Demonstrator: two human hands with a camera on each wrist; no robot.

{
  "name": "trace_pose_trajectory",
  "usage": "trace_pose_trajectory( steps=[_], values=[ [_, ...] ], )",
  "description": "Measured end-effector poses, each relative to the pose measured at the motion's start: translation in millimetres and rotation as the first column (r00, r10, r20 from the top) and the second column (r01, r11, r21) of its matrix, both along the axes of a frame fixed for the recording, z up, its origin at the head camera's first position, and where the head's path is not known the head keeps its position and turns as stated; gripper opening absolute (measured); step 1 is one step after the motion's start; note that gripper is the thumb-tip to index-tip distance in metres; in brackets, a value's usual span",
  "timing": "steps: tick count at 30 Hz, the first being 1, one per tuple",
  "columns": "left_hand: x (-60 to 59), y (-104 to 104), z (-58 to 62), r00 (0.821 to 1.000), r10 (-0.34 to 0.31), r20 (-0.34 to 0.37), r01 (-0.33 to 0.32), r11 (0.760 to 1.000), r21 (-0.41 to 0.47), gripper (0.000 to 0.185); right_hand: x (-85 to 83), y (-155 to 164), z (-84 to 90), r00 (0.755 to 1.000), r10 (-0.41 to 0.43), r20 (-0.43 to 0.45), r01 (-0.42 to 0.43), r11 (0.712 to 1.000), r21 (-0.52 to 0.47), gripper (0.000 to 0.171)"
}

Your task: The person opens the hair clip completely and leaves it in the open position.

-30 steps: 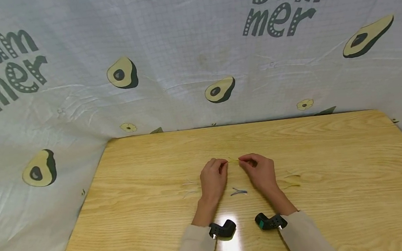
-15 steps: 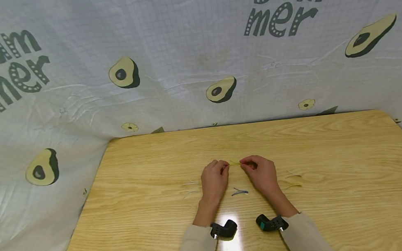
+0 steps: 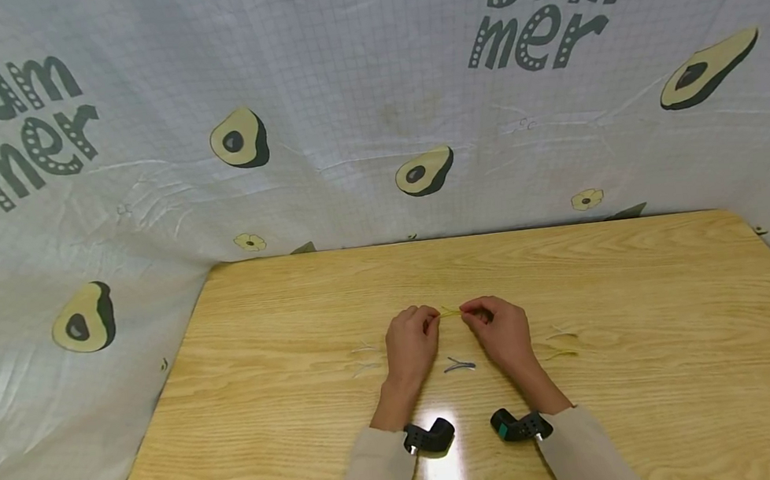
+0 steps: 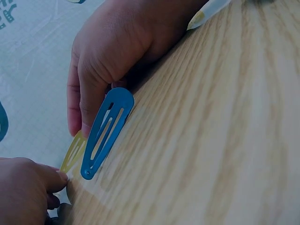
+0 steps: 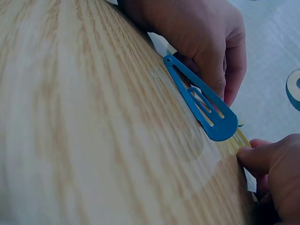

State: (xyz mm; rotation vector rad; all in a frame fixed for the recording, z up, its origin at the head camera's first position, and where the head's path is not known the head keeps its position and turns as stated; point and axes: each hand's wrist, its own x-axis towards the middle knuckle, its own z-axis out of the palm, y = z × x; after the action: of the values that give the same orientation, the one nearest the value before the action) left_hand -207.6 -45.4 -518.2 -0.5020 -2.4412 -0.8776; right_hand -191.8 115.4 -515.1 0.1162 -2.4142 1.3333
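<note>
On table (image 3: 656, 367), both hands' fingers (image 3: 429, 318) pinch yellow clip (image 3: 449, 312).

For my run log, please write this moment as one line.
left hand: pinches yellow hair clip | right hand: pinches same clip | blue hair clip: lies on table

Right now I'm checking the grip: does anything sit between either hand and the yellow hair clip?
Nothing visible does. The left hand and right hand each pinch an end of the yellow hair clip; the blue hair clip lies nearer the person.

Wooden table (image 3: 656, 367); avocado-print cloth (image 3: 338, 79) behind; scattered clips (image 3: 363, 357).
</note>
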Motion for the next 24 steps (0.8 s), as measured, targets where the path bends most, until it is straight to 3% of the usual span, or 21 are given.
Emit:
trace_pose_trajectory(
  steps=[24],
  values=[
    [3.0, -1.0, 0.6, 1.000, 0.008, 0.005, -0.008, 1.000, 0.002, 0.005, 1.2, -0.2, -1.8, 1.000, -0.004, -0.013, 0.005, 1.000, 0.021, 0.007]
  ],
)
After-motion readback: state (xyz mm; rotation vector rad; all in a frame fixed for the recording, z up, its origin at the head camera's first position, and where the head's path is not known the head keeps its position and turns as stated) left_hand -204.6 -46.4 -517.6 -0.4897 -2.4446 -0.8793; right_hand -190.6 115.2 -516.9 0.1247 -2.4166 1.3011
